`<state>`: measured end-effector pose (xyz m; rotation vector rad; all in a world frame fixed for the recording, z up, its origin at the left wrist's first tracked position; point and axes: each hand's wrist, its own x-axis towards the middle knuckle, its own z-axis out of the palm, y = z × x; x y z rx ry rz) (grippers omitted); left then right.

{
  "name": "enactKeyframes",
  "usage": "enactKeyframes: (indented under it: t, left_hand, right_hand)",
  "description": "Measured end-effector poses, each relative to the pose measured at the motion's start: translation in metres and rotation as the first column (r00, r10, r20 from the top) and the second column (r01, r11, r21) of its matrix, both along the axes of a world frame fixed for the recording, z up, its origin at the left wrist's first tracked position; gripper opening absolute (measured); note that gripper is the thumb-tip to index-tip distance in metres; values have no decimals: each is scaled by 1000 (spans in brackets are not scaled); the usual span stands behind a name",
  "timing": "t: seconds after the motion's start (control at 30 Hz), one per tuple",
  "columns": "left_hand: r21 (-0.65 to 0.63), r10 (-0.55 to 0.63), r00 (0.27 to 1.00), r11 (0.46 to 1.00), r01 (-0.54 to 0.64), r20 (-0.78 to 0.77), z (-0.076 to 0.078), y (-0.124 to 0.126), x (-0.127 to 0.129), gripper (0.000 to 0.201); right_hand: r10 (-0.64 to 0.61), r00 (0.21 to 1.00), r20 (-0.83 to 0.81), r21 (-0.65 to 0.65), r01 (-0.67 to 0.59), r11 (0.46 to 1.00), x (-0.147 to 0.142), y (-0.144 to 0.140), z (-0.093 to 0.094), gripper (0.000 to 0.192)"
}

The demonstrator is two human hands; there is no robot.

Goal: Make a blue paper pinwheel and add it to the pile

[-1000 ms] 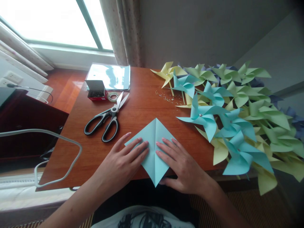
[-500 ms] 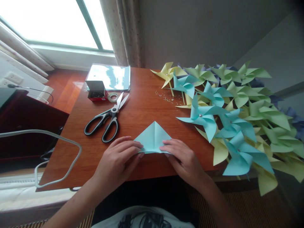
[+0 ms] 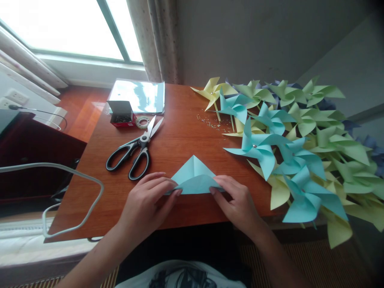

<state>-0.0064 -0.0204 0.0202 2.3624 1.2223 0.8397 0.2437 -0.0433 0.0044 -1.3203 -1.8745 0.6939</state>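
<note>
Between both hands on the near edge of the reddish-brown wooden table (image 3: 180, 140) lies a light-blue paper sheet folded into a triangle (image 3: 195, 178), long edge running left to right, apex pointing away. The left hand (image 3: 147, 204) and right hand (image 3: 237, 204) each pinch a near corner with curled fingers, equally close. Black-handled scissors (image 3: 135, 150) lie left; paper pinwheels (image 3: 294, 148) crowd the right.

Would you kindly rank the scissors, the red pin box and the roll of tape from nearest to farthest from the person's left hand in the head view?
1. scissors, just beyond the left hand, to its left.
2. roll of tape, farther back, past the blade tips.
3. red pin box, back left; close to the tape, but slightly farther.
</note>
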Motion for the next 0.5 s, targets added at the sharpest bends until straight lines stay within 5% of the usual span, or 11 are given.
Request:
enactKeyframes:
  t: [0.23,0.5]
  left_hand:
    - [7,34,999,999,-34,-6,-3,-1,-4,6]
    - [-85,68,998,994,-68,0,0,-2,-3,12]
  right_hand:
    - [56,998,25,9,-56,998,7,0,1,17]
    - [-46,998,40,5,46,999,6,-3,-2,15]
